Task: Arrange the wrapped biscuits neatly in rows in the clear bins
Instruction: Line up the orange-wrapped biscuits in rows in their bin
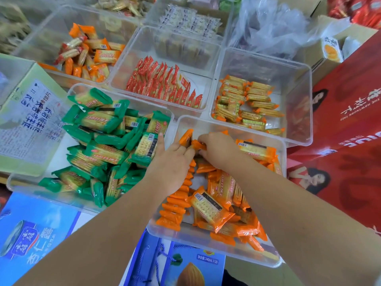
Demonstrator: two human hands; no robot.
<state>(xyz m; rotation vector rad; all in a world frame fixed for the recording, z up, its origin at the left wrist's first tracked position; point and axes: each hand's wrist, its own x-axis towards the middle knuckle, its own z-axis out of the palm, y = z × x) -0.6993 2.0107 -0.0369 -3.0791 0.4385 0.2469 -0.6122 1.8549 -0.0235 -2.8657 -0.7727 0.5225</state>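
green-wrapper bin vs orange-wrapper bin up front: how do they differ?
Green bin: green packets in a loose heap; orange bin: orange packets, one row on edge along its left side, rest loose. Left hand and right hand grip packets in the orange bin, not the green bin. Both bins are clear plastic.

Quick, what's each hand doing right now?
Left hand: pinching an orange biscuit packet.
Right hand: gripping a second orange packet.

Orange-wrapped biscuits point(210, 207) are heaped loosely in the nearest clear bin point(195, 240), some stood on edge along its left wall. Green-wrapped biscuits point(103, 153) are piled unsorted in the left-hand bin point(26, 189).
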